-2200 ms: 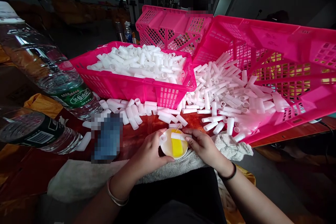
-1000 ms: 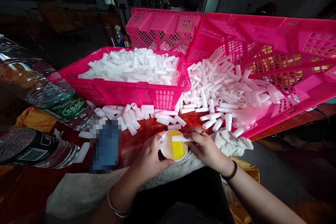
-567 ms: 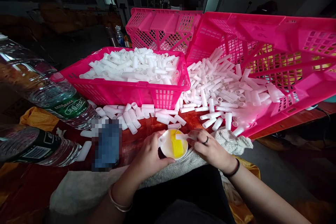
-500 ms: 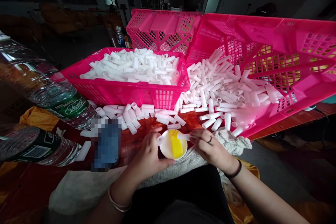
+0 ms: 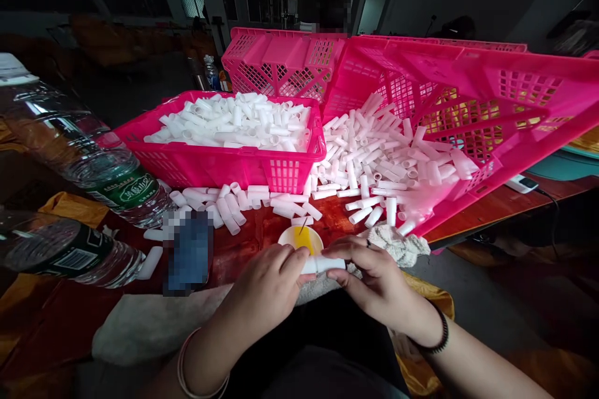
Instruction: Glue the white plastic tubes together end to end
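My left hand [image 5: 274, 280] is closed on the left end of a white plastic tube [image 5: 327, 264]. The fingers and thumb of my right hand [image 5: 379, 277] grip it nearer the right end. A line runs across it close to my left fingertips; whether two pieces meet there I cannot tell. Just behind my hands sits a small white bowl [image 5: 284, 238] with a yellow pad [image 5: 303, 238] in it, and a thin stick [image 5: 304, 224] rises from the bowl. Its front edge is hidden by my fingers. A ring is on my right hand.
White tubes fill a pink basket [image 5: 224, 168]; more spill from a tipped pink basket [image 5: 528, 118] at right. Large water bottles [image 5: 116, 181] lean at left beside a blurred blue object [image 5: 189, 255]. A pale towel [image 5: 140, 330] lies along the table's front edge.
My hands, apart on either side of the bowl with a white piece in each, have come together in front of it around the tube. The view has shifted slightly right.
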The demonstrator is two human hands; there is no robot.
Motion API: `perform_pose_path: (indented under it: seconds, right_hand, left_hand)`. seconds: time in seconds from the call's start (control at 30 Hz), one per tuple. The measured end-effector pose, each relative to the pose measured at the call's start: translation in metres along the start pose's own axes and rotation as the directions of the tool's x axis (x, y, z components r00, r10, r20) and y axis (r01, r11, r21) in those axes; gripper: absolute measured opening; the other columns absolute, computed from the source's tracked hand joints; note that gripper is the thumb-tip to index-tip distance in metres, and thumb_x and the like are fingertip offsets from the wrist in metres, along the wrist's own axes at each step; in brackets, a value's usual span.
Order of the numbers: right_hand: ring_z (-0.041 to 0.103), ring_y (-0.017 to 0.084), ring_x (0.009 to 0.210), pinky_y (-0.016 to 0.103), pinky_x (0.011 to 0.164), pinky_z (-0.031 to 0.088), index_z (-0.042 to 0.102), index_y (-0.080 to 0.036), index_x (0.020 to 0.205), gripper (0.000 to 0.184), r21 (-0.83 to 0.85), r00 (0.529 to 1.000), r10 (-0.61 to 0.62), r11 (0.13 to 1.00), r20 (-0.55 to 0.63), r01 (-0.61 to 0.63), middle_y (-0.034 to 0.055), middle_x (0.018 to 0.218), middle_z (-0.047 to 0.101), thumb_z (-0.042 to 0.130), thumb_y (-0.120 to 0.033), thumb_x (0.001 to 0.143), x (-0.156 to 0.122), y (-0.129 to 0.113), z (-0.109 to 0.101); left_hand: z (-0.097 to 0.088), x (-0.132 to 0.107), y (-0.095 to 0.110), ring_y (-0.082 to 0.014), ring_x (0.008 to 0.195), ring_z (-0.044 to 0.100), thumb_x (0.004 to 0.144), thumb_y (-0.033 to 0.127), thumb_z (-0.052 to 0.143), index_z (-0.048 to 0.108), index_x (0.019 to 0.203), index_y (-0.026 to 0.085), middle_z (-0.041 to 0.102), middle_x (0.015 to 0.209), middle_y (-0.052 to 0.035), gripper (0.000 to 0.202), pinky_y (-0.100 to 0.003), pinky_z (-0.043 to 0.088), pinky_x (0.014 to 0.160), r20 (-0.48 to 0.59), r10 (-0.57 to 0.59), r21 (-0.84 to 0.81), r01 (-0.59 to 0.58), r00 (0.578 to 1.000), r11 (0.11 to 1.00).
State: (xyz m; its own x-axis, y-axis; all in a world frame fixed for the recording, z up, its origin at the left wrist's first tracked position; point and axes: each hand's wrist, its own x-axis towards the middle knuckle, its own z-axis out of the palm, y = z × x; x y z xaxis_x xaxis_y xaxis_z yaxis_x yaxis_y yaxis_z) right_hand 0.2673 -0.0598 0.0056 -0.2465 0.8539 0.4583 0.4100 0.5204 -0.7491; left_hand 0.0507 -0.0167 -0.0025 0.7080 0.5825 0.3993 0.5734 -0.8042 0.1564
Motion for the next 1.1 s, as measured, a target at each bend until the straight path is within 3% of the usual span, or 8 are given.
perform_pose_path:
  seconds: [0.17, 0.33, 0.43, 0.53, 0.63, 0.73, 0.9, 1.1]
  right_hand:
    - [0.053, 0.013, 0.05, 0.026, 0.05, 0.043, 0.053, -0.022, 0.073, 0.027, -0.24, 0.992, -0.021, 0.971, -0.126, -0.01, -0.0006, 0.058, 0.055, 0.041, -0.021, 0.097, -0.004, -0.009, 0.014]
    - [0.056, 0.017, 0.053, 0.03, 0.053, 0.044, 0.053, -0.024, 0.074, 0.024, -0.41, 0.977, -0.181, 0.904, -0.114, 0.12, 0.0009, 0.056, 0.056, 0.041, -0.018, 0.094, -0.045, -0.019, 0.001]
    - [0.059, 0.018, 0.051, 0.03, 0.048, 0.044, 0.06, -0.026, 0.081, 0.017, -0.515, 1.0, 0.021, 0.856, -0.023, -0.03, 0.0023, 0.062, 0.063, 0.048, -0.024, 0.094, -0.081, -0.012, -0.046]
    - [0.065, 0.023, 0.063, 0.033, 0.054, 0.048, 0.066, -0.026, 0.092, 0.023, -0.71, 0.996, 0.085, 0.702, 0.004, -0.057, 0.0094, 0.077, 0.07, 0.046, -0.035, 0.095, -0.088, 0.012, -0.089]
    - [0.066, 0.024, 0.071, 0.033, 0.063, 0.051, 0.068, -0.018, 0.09, 0.031, -0.826, 0.982, 0.189, 0.549, -0.025, -0.126, 0.0131, 0.082, 0.069, 0.04, -0.028, 0.097, -0.043, 0.05, -0.094]
    - [0.067, 0.023, 0.08, 0.033, 0.074, 0.05, 0.069, -0.011, 0.092, 0.027, -0.891, 0.924, 0.382, 0.425, 0.018, -0.158, 0.0168, 0.09, 0.069, 0.044, -0.003, 0.086, 0.027, 0.088, -0.07]
    - [0.067, 0.029, 0.09, 0.038, 0.08, 0.049, 0.069, -0.007, 0.088, 0.018, -0.878, 0.905, 0.42, 0.458, 0.071, -0.143, 0.0229, 0.091, 0.069, 0.053, -0.001, 0.082, 0.085, 0.121, -0.046]
    - [0.066, 0.024, 0.09, 0.036, 0.079, 0.053, 0.051, -0.011, 0.126, 0.034, -0.722, 0.96, 0.266, 0.681, 0.087, -0.123, 0.0154, 0.102, 0.068, 0.031, -0.025, 0.102, 0.04, 0.095, -0.039]
  left_hand:
    - [-0.001, 0.005, 0.039, -0.0243, 0.073, 0.063, 0.092, 0.025, 0.05, 0.058, 0.091, 0.018, 0.066, 0.081, -0.008, 0.011, -0.035, 0.051, 0.064, 0.146, -0.116, -0.269, 0.152, 0.982, 0.951]
    - [-0.004, 0.001, 0.067, -0.0187, 0.079, 0.068, 0.092, 0.033, 0.055, 0.06, 0.096, 0.022, 0.07, 0.089, -0.003, 0.013, -0.027, 0.055, 0.069, 0.411, -0.052, -0.679, 0.343, 0.91, 0.649]
    - [-0.007, -0.013, 0.023, -0.0296, 0.108, 0.062, 0.084, 0.04, 0.062, 0.05, 0.13, 0.023, 0.063, 0.123, -0.0118, 0.05, -0.041, 0.052, 0.089, 0.291, -0.15, -0.461, 0.276, 0.945, 0.843]
    - [-0.005, -0.026, -0.065, -0.033, 0.099, 0.061, 0.087, 0.024, 0.045, 0.062, 0.114, 0.02, 0.065, 0.107, -0.0141, 0.033, -0.05, 0.05, 0.087, 0.071, -0.417, -0.029, 0.419, 0.906, 0.907]
    - [0.0, -0.029, -0.14, -0.0323, 0.094, 0.059, 0.079, 0.012, 0.041, 0.069, 0.098, 0.021, 0.063, 0.097, -0.0129, 0.035, -0.049, 0.048, 0.086, 0.083, -0.399, 0.19, 0.378, 0.913, 0.906]
    - [0.0, -0.021, -0.166, -0.0312, 0.095, 0.058, 0.076, 0.009, 0.04, 0.07, 0.093, 0.022, 0.062, 0.091, -0.0109, 0.037, -0.046, 0.047, 0.087, 0.18, -0.304, 0.199, 0.268, 0.935, 0.943]
    - [-0.005, -0.011, -0.136, -0.0269, 0.097, 0.059, 0.078, 0.023, 0.052, 0.066, 0.089, 0.023, 0.06, 0.097, -0.0072, 0.019, -0.041, 0.047, 0.09, 0.173, -0.223, -0.002, 0.227, 0.959, 0.974]
    - [0.007, -0.038, -0.086, -0.0172, 0.076, 0.064, 0.081, 0.027, 0.051, 0.052, 0.092, 0.022, 0.065, 0.094, -0.0027, 0.011, -0.027, 0.053, 0.067, 0.173, -0.46, -0.447, 0.486, 0.871, 0.751]
